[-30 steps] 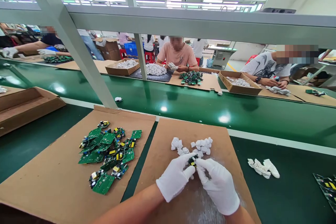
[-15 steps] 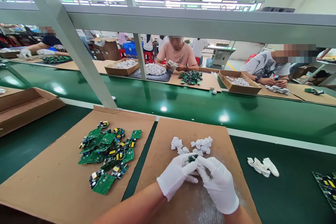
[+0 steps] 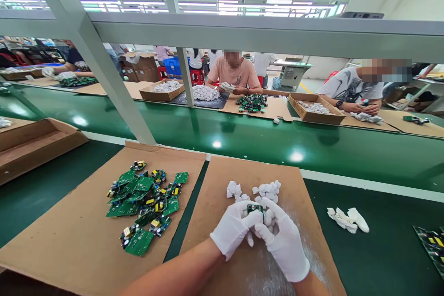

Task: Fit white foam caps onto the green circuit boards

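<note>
A small green circuit board (image 3: 255,208) is held up above the brown cardboard sheet (image 3: 222,180). My left hand (image 3: 233,226), in a white glove, grips it with the thumb in front and the fingers behind. From the right, my gloved right hand (image 3: 286,240) closes around the board's edge, index finger at its upper corner and thumb low near my left thumb. Its other fingers curl behind, and what lies under them is hidden. Just beyond the hands sit two clusters of white putty-like lumps, a left one (image 3: 233,189) and a right one (image 3: 271,189).
Left of the hands, a pile of circuit boards (image 3: 142,189) covers part of another cardboard sheet (image 3: 79,226). Crumpled white gloves (image 3: 347,219) lie at right. A slanted metal post (image 3: 114,74) and a crossbeam (image 3: 243,32) frame the green conveyor belt (image 3: 222,132). Co-workers sit across it.
The circuit board has tilted so more of its face shows. My right hand has shifted slightly left, its index finger lifted and its fingers spread wider around the board's right side.
</note>
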Demonstrator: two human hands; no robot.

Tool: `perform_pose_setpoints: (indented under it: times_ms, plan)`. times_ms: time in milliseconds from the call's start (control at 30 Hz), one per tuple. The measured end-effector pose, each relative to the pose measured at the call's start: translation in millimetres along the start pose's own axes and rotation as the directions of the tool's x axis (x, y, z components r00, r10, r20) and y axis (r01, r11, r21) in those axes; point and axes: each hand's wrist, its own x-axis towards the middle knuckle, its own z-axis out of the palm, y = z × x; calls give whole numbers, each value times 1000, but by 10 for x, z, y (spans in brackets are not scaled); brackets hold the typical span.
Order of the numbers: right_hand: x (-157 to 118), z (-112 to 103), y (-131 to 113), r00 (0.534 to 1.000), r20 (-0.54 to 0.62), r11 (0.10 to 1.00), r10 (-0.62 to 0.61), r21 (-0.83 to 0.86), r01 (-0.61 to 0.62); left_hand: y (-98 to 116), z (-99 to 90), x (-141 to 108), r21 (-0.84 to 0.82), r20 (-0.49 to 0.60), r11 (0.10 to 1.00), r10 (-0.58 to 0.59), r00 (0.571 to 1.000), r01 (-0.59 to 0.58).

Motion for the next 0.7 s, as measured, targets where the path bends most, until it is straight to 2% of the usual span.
perform_pose_setpoints:
  times_ms: [133, 200, 300, 467, 633, 700]
  plan:
    - [30, -36, 32, 992, -64, 985, -106, -145, 96, -37, -10, -7, -144, 101, 989, 3, 995, 11]
    - [57, -76, 33, 974, -80, 959, -213, -208, 193, -56, -24, -1, -228, 94, 973, -16, 995, 37]
    - [95, -119, 29, 928, -36, 905, -370, -241, 351, -65, -32, 3, -295, 43, 953, -65, 997, 75]
    - [84, -78, 13, 920, -46, 890, -390, -274, 364, -55, 3, -26, -209, -8, 976, -71, 997, 68]
    - [71, -4, -17, 858, -87, 810, -506, -389, 438, -81, 24, -52, -129, -51, 992, -9, 999, 2]
    - [75, -4, -26, 855, -95, 801, -510, -414, 432, -75, 29, -53, -157, -37, 988, 7, 999, -13]
